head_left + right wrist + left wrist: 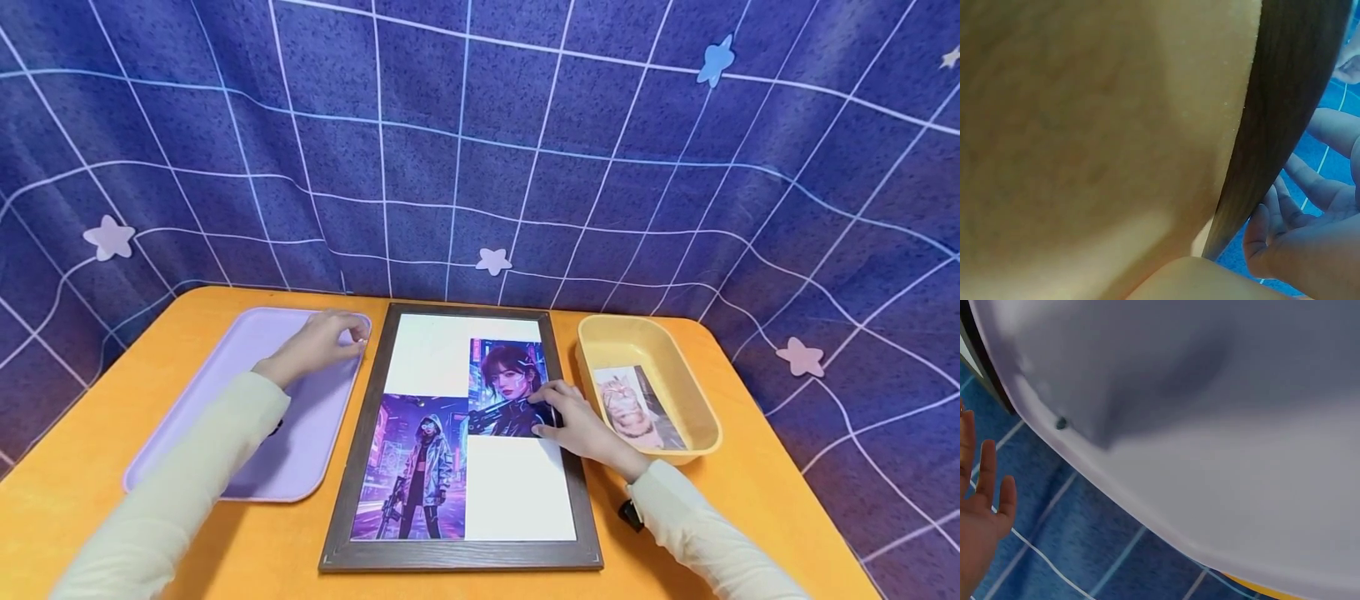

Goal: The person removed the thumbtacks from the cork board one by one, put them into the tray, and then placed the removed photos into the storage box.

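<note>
A dark wood picture frame (461, 553) lies on the table with a white inner surface. Two printed pictures are on it: a hooded figure (420, 475) at lower left and a woman's portrait (495, 417) at upper right. My right hand (581, 425) reaches over the frame's right side, its fingertips resting on the portrait's right part. Over the far right corner of the lilac tray (300, 467) hovers my left hand (322, 342), thumb and fingertips close together. Whether a tiny pale thing sits between them is unclear. A small dark round piece (1061, 423) lies in the tray.
Right of the frame stands a yellow bin (652, 333) holding a cat picture (630, 408) and another partly covered one. The orange table (757, 475) ends at a blue grid-patterned curtain (420, 167) with star shapes.
</note>
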A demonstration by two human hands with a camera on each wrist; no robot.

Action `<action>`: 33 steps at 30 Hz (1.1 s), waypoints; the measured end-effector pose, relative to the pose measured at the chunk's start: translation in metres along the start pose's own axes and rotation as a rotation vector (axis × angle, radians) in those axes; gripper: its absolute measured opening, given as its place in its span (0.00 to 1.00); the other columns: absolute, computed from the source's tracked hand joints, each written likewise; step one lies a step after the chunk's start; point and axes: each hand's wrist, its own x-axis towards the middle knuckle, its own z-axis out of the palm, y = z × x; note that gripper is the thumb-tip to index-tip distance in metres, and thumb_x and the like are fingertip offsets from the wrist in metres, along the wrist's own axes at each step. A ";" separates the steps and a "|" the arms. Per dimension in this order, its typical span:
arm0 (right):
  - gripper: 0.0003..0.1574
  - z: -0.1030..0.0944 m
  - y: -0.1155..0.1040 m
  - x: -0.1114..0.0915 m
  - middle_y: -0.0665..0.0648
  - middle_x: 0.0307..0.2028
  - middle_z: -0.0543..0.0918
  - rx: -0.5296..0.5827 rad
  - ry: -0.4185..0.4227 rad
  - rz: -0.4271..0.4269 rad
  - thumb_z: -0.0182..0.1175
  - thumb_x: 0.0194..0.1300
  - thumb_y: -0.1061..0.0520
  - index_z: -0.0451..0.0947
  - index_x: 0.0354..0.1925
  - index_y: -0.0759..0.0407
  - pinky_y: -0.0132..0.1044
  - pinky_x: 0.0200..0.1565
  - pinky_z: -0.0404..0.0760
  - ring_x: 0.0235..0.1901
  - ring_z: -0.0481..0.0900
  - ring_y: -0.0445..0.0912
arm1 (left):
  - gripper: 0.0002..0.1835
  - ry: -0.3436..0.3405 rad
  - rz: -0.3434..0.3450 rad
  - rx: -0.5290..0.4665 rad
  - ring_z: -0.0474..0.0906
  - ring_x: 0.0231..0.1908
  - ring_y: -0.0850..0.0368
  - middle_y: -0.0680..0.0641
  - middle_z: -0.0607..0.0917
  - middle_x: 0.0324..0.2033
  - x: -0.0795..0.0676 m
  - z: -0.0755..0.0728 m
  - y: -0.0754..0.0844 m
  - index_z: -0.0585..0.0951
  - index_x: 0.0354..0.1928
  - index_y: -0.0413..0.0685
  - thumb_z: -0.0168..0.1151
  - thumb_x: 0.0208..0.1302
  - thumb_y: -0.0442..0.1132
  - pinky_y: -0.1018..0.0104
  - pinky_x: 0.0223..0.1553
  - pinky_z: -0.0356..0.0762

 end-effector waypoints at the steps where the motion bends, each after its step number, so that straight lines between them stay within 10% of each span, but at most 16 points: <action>1: 0.22 0.000 0.000 0.000 0.60 0.51 0.71 0.000 0.000 0.001 0.64 0.55 0.59 0.75 0.50 0.60 0.53 0.56 0.66 0.53 0.66 0.55 | 0.05 -0.003 -0.012 0.001 0.76 0.37 0.49 0.51 0.82 0.27 -0.002 -0.001 -0.003 0.80 0.30 0.46 0.65 0.50 0.35 0.48 0.43 0.66; 16: 0.22 0.001 0.003 0.001 0.59 0.51 0.72 -0.006 0.010 -0.003 0.64 0.55 0.59 0.75 0.50 0.60 0.53 0.56 0.66 0.54 0.65 0.55 | 0.03 -0.061 -0.181 0.029 0.77 0.37 0.46 0.50 0.83 0.27 -0.036 -0.004 -0.041 0.81 0.29 0.48 0.63 0.50 0.35 0.50 0.36 0.62; 33: 0.21 0.001 0.001 0.001 0.61 0.50 0.72 0.002 0.017 -0.015 0.63 0.55 0.61 0.75 0.49 0.61 0.55 0.55 0.65 0.54 0.65 0.56 | 0.03 -0.106 -0.204 0.052 0.78 0.34 0.48 0.51 0.83 0.26 -0.044 -0.006 -0.046 0.80 0.30 0.49 0.63 0.52 0.36 0.52 0.32 0.62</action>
